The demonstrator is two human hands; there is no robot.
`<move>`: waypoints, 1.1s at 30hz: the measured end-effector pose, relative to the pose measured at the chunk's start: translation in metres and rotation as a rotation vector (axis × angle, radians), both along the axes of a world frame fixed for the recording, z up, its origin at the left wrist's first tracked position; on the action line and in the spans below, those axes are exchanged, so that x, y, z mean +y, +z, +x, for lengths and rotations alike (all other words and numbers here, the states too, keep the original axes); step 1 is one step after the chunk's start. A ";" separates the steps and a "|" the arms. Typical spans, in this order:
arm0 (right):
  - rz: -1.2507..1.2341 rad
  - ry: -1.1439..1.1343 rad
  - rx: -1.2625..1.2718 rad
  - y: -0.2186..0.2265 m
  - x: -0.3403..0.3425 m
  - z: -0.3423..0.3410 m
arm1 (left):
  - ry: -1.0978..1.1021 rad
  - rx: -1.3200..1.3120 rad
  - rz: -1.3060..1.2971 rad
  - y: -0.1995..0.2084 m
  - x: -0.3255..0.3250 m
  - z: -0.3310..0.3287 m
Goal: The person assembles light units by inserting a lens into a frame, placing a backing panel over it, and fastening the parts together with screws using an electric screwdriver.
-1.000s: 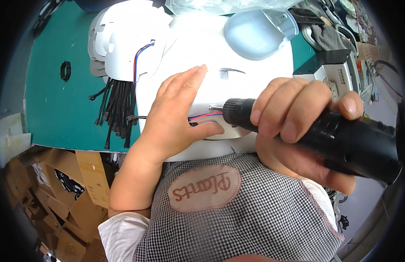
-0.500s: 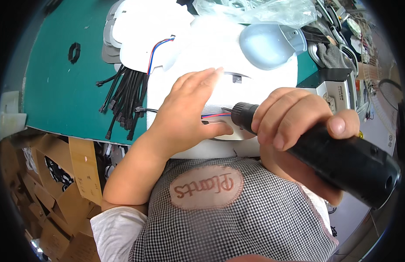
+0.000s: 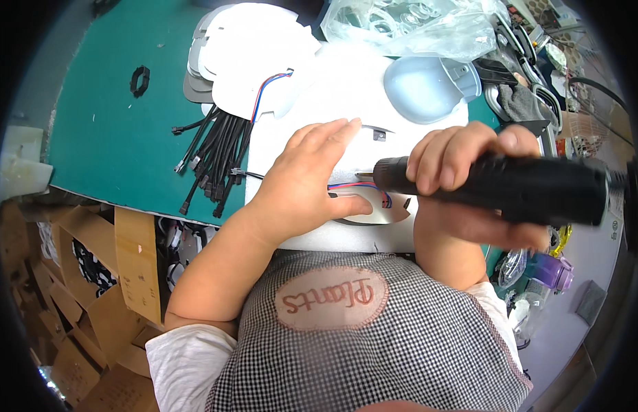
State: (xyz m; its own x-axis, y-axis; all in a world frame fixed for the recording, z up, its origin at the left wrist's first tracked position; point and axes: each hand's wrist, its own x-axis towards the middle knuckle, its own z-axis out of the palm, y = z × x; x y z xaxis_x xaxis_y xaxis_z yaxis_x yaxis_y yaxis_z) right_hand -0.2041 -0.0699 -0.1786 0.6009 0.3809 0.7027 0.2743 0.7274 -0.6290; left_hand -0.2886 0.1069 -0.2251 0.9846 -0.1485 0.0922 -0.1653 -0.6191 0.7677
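Observation:
My right hand [image 3: 451, 159] is wrapped round a black electric screwdriver [image 3: 545, 189], held nearly level with its bit pointing left. The bit's tip is over a shiny, pale, curved-edged part [image 3: 374, 215]; whether it touches a screw cannot be made out. My left hand [image 3: 295, 175] lies on this part with fingers stretched and thumb apart, steadying it against a white foam block [image 3: 401, 239]. Red and blue wires [image 3: 352, 184] run across the part between the left hand and the bit. A black cable with a connector [image 3: 238, 173] sticks out left of that hand.
Several white plates [image 3: 247, 51] are stacked at the far left, beside a bundle of black cables [image 3: 216, 158]. A black ring [image 3: 139, 82] lies on the green mat [image 3: 99, 137]. Beyond the foam are a pale blue cover [image 3: 425, 89] and a clear plastic bag [image 3: 415, 27]. Cardboard boxes [image 3: 137, 264] stand lower left.
The screwdriver has swung from a slant, its rear end low at the right, to nearly level, and my right hand has risen with it. My left hand keeps its place on the part.

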 end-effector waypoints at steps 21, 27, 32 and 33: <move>-0.671 -0.721 0.575 -0.044 -0.080 0.026 | -0.060 0.052 0.190 0.025 -0.006 -0.005; -0.735 -0.875 0.353 -0.057 -0.079 0.025 | -0.137 0.030 0.325 0.057 -0.028 -0.001; -0.631 -1.034 0.414 -0.059 -0.083 0.027 | -0.195 0.049 0.514 0.065 -0.051 0.002; -0.669 -1.062 0.385 -0.062 -0.085 0.027 | -0.207 0.048 0.523 0.066 -0.054 0.001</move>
